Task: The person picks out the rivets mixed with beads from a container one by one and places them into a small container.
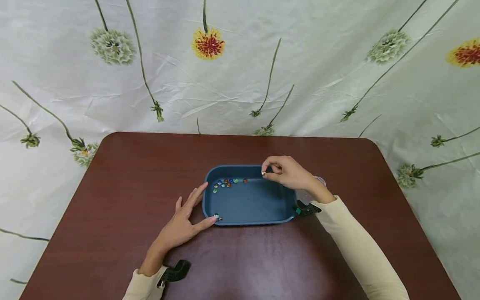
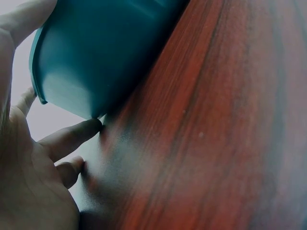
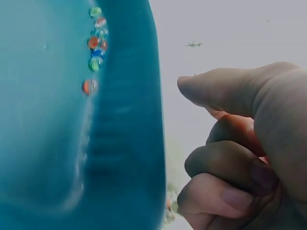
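Observation:
A blue tray (image 1: 255, 204) lies on the table, with several glass marbles (image 1: 226, 183) along its far left side. Two more marbles (image 1: 217, 216) sit in its near left corner. My left hand (image 1: 180, 227) spreads over that end, thumb at the near corner's rim and fingertips against the left side. In the left wrist view its fingers (image 2: 72, 139) reach out straight beside the tray wall. Above the tray's far right rim, my right hand (image 1: 286, 171) pinches a small shiny marble (image 1: 263, 173) between thumb and forefinger; the other fingers (image 3: 230, 167) are curled in.
A clear plastic container (image 1: 304, 196) stands right of the tray, partly hidden under my right forearm. The brown wooden table (image 1: 150, 166) has a rounded far edge. A white flowered cloth (image 1: 240, 75) hangs behind it. Black straps with cameras sit on both wrists.

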